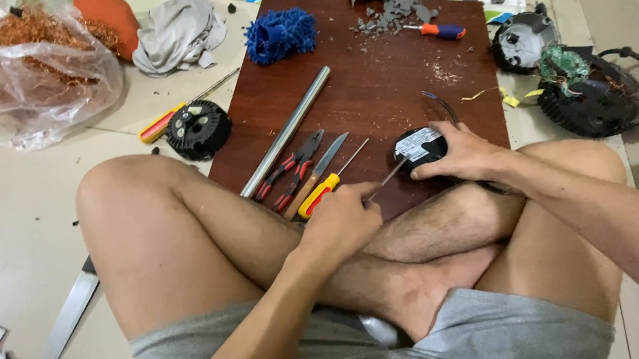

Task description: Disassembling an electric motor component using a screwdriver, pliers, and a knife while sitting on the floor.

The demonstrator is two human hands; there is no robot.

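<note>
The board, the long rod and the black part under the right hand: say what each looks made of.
Board: wood or laminate, glossy reddish-brown, faint grain.
Long rod: metal, bright silvery sheen.
Black part under the right hand: probably moulded plastic, dull black, with a white label.

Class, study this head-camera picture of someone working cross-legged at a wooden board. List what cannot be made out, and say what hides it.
1. Handle of the thin tool: wrapped inside the left hand, head view.
2. Far side of the small black device: covered by the right hand.
3. Long blade on the floor: its handle end lies behind the thigh.
4. Contents of the plastic bag: cut off by the left and top edges.
</note>
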